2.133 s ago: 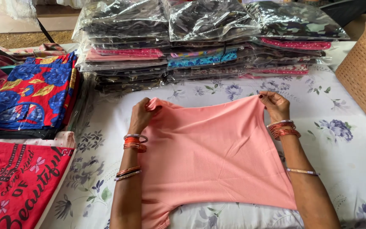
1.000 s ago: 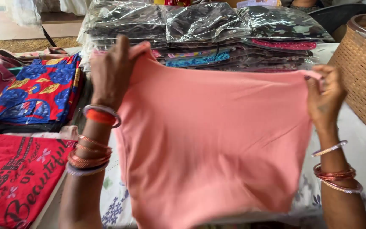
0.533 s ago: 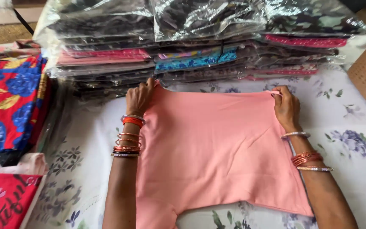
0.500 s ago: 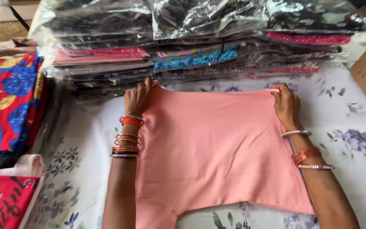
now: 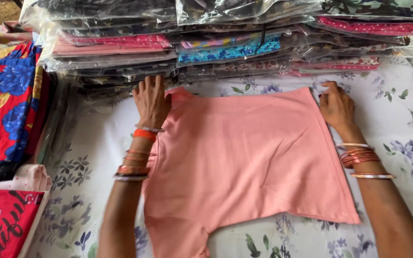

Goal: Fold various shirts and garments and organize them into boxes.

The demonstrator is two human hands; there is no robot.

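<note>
Salmon-pink cloth, a garment (image 5: 244,157), lies flat on the flower-print sheet (image 5: 397,119) between both hands. Left hand (image 5: 150,100) rests with fingers spread loose on its far left corner; right hand (image 5: 336,106) touches the far right corner, holding nothing. Best to smooth outward from each grip, keeping the far edge straight and short of the bagged clothes stack (image 5: 216,43).

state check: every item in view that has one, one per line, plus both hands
pink garment: folded, flat on the sheet, no longer lifted.
left hand: open, fingers spread at the far left corner.
right hand: open, resting at the far right corner.
bagged clothes stack: sealed in clear bags, piled.
floral sheet: spread flat.
red-blue printed fabric: folded, stacked at left.
</note>
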